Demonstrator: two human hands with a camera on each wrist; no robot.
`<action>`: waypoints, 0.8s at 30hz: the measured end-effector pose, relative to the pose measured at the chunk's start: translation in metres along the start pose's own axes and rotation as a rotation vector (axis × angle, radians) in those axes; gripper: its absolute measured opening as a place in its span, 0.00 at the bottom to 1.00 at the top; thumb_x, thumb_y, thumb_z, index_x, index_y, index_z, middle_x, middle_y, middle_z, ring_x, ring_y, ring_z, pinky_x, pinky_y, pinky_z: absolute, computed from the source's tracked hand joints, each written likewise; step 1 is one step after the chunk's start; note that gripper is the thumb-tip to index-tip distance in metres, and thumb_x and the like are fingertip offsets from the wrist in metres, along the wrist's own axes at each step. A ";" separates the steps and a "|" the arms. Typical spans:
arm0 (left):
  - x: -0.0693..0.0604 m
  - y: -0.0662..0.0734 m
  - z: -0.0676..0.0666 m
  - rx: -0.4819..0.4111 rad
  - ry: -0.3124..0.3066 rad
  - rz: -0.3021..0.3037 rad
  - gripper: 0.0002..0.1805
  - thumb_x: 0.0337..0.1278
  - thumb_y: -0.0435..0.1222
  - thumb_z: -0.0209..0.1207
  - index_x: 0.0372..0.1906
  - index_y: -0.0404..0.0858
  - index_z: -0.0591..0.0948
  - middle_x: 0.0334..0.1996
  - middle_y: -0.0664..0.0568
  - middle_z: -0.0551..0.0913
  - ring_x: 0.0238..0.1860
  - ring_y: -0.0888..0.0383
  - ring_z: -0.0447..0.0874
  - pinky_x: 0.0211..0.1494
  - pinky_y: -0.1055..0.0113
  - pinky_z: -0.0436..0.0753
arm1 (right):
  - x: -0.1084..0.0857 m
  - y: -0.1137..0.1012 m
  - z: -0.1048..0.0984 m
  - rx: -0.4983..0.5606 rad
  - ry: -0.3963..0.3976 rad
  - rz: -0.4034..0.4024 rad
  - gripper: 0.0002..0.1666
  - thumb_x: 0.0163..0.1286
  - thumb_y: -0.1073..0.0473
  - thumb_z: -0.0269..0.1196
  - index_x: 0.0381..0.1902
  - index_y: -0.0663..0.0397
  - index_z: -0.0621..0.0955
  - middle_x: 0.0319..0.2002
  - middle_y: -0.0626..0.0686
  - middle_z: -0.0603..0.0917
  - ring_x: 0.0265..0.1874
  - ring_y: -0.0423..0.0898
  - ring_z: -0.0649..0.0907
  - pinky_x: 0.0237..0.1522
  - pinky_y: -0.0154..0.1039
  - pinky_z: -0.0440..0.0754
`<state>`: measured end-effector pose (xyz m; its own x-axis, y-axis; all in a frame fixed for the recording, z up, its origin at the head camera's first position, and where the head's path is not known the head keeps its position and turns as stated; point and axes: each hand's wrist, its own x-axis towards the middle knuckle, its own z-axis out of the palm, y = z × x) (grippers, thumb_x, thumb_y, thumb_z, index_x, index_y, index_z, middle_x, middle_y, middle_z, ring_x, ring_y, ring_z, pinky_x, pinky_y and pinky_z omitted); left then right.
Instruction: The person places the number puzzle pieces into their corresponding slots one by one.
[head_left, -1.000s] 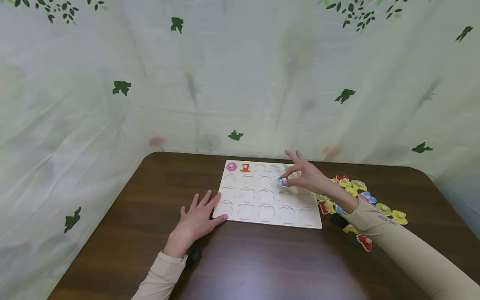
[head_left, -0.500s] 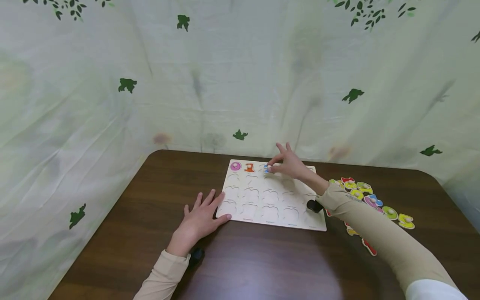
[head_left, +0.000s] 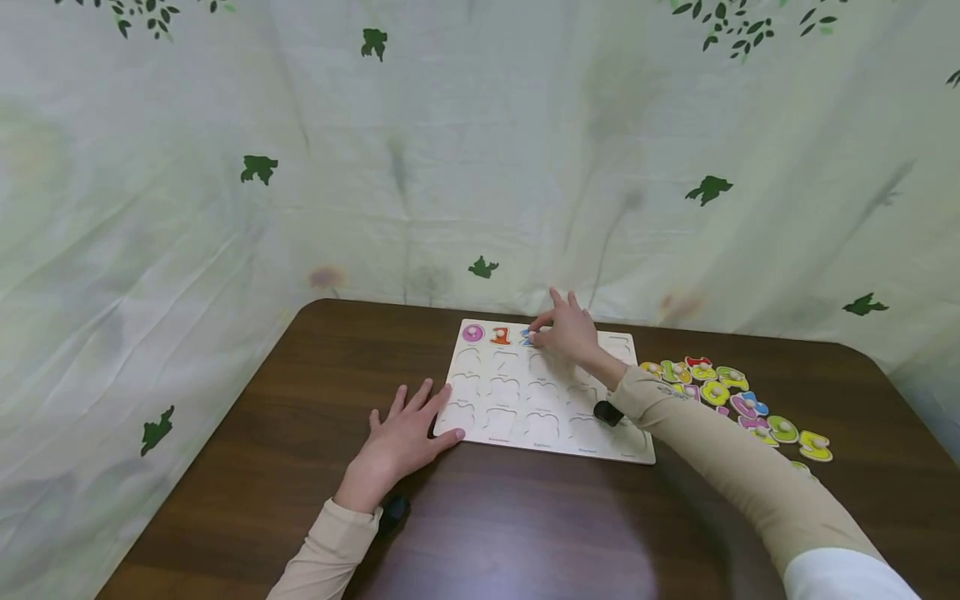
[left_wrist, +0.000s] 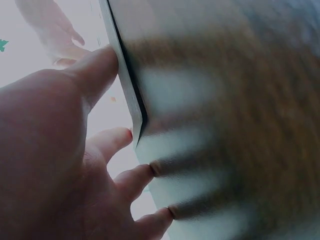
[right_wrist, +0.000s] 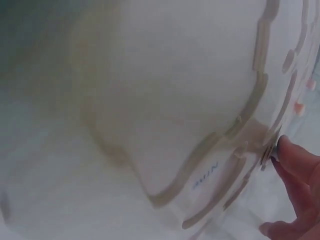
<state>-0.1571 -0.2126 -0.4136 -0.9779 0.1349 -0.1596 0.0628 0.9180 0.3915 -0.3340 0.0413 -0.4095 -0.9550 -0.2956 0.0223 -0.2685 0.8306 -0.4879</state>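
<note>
A white puzzle board (head_left: 487,425) with recessed number shapes lies on the table. In its top row sit a purple zero piece (head_left: 472,333) and an orange one piece (head_left: 500,336). Beside these, my right hand (head_left: 572,333) pinches a blue number puzzle piece (head_left: 526,337) by its knob, at the third place. Fingers cover part of the piece, so its fit in the recess cannot be told. My left hand (head_left: 401,442) rests with spread fingers at the board's lower left; in the left wrist view its thumb (left_wrist: 100,70) touches the board's edge (left_wrist: 127,90).
Several colourful number pieces (head_left: 714,392) lie in a loose pile right of the board, partly hidden by the right sleeve (head_left: 720,442). The brown table (head_left: 315,375) ends at a pale curtain (head_left: 525,167) with printed leaves.
My right hand has carried the blue puzzle piece leftward and away from me, from mid-board to the top row. Over the last half second it has shifted only slightly. My left hand stays at the board.
</note>
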 end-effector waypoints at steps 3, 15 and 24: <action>0.000 0.000 -0.001 0.000 -0.002 -0.001 0.40 0.64 0.56 0.58 0.77 0.49 0.60 0.77 0.43 0.53 0.76 0.34 0.40 0.63 0.24 0.45 | -0.001 -0.001 -0.003 0.002 -0.034 0.014 0.11 0.65 0.54 0.69 0.45 0.47 0.89 0.78 0.57 0.51 0.75 0.63 0.45 0.69 0.61 0.54; -0.003 -0.001 -0.003 0.000 -0.009 0.000 0.41 0.63 0.57 0.58 0.77 0.48 0.61 0.77 0.43 0.53 0.75 0.34 0.41 0.63 0.24 0.46 | 0.002 -0.001 -0.006 0.131 -0.094 0.023 0.12 0.65 0.59 0.68 0.45 0.55 0.88 0.72 0.60 0.65 0.72 0.59 0.61 0.69 0.53 0.59; -0.001 -0.001 -0.003 0.000 -0.004 -0.002 0.40 0.63 0.57 0.58 0.77 0.49 0.62 0.77 0.44 0.54 0.75 0.34 0.42 0.63 0.24 0.46 | 0.007 0.010 -0.014 0.186 -0.220 -0.059 0.15 0.68 0.66 0.62 0.50 0.56 0.87 0.72 0.63 0.64 0.73 0.58 0.59 0.69 0.54 0.59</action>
<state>-0.1570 -0.2148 -0.4113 -0.9773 0.1344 -0.1636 0.0607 0.9182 0.3915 -0.3451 0.0544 -0.4016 -0.8829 -0.4526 -0.1246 -0.2755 0.7145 -0.6432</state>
